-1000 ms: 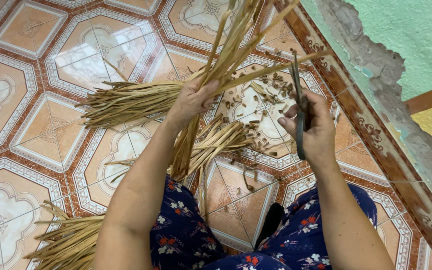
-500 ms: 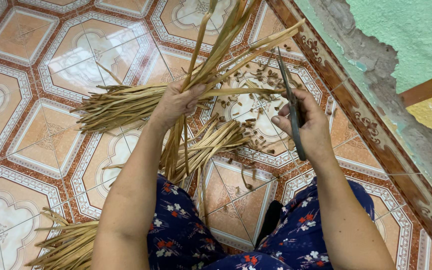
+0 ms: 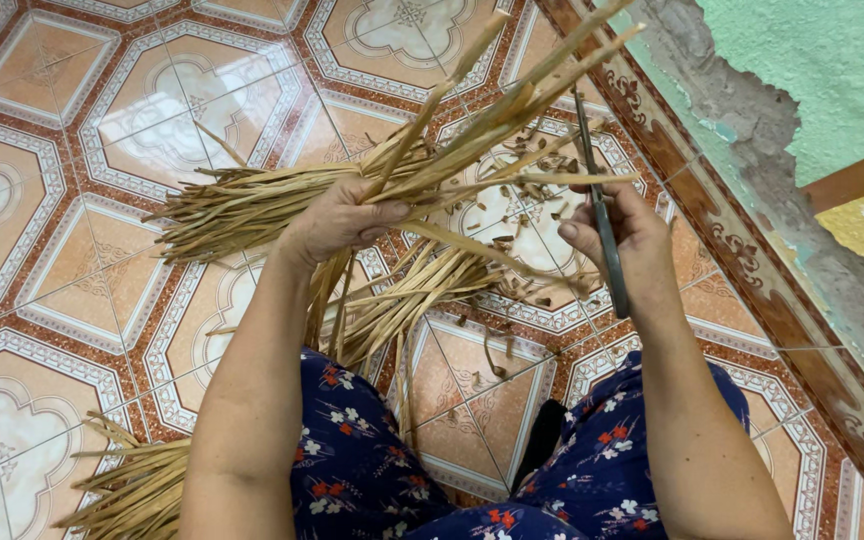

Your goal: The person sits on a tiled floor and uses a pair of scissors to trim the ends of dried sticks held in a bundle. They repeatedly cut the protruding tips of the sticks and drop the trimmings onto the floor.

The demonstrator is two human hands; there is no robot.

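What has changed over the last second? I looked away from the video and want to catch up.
The left hand has lifted its bundle of dried tan reed strips slightly, tips pointing further up and right. The right hand has raised its dark slim metal blade a little, towards the strips. Both grips are unchanged. The loose strips on the patterned tiled floor and the scattered trimmings stayed put.

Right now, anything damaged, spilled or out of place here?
Yes. Small cut bits of dried leaf are scattered over the floor tiles between the hands. The green wall is damaged: its plaster has flaked off in a ragged grey strip above the tile border.
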